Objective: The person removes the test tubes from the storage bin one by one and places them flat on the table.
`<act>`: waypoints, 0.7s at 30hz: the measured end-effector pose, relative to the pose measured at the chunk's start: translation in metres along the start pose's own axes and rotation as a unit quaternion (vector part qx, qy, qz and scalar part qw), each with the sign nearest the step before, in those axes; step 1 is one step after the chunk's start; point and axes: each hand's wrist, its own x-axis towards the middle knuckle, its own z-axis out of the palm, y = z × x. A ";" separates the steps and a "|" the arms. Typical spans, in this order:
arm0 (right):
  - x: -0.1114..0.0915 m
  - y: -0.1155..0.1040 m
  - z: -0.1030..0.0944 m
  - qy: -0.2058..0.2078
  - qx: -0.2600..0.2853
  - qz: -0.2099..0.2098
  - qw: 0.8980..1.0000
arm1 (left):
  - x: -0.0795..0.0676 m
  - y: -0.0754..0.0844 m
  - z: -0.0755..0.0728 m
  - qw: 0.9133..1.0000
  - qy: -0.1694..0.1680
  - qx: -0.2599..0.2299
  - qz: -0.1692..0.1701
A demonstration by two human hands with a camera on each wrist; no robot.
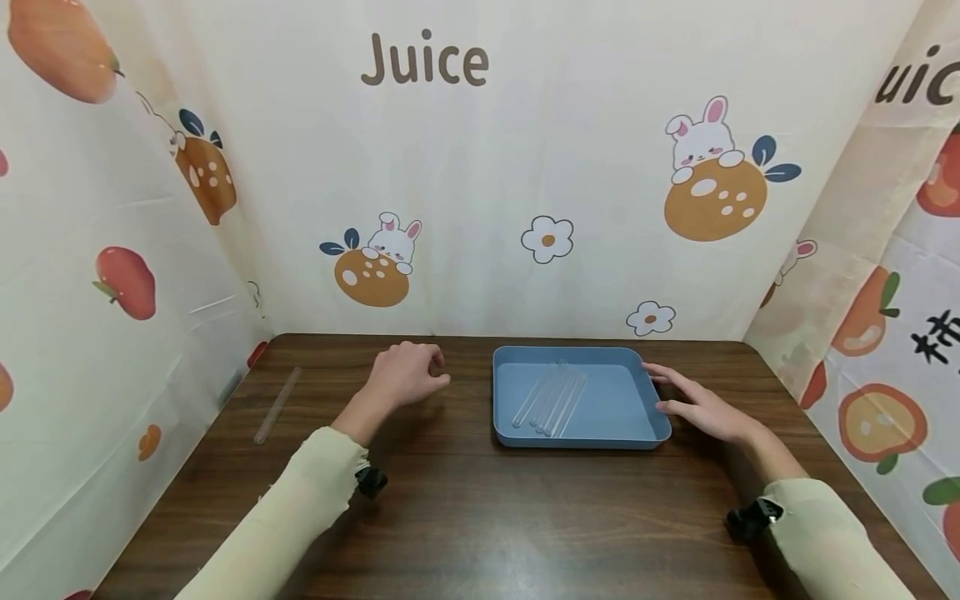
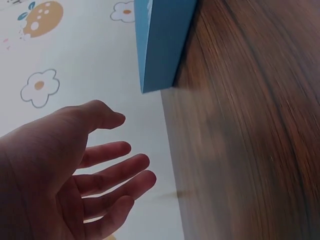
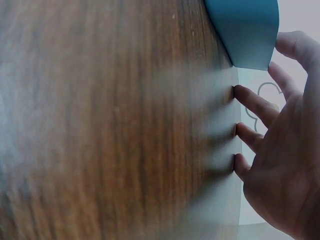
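Note:
A blue rectangular tray [image 1: 615, 408] sits on the table, a little right of the middle. Several clear, round-ended tubes like test tubes [image 1: 553, 402] lie side by side in its left half. Left of the tray, my left hand [image 1: 405, 372] hovers over the table with loosely bent fingers and nothing in it; the left wrist view shows its thumb apart from the fingers. At the tray's right wall, my right hand [image 1: 705, 406] touches the edge with spread fingers. Some of its fingertips [image 3: 241, 93] rest on the table beside the tray.
Another clear tube [image 1: 277, 406] lies by itself on the brown wooden table [image 1: 480, 517], near the left edge. A printed curtain [image 1: 465, 167] with fruit and rabbits stands along the back and both sides.

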 end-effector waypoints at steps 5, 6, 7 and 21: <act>0.000 0.000 0.000 0.001 0.001 0.000 1.000 | 0.007 0.015 0.002 1.000 0.004 0.002 0.014; 0.000 0.000 0.000 0.001 0.001 0.000 1.000 | 0.008 0.017 0.002 1.000 0.006 0.002 0.017; 0.000 0.001 0.000 0.001 0.003 0.001 1.000 | 0.009 0.020 0.002 1.000 0.007 0.000 0.020; 0.001 0.002 0.000 -0.003 0.007 0.004 1.000 | 0.026 0.058 0.009 0.999 0.004 -0.013 0.051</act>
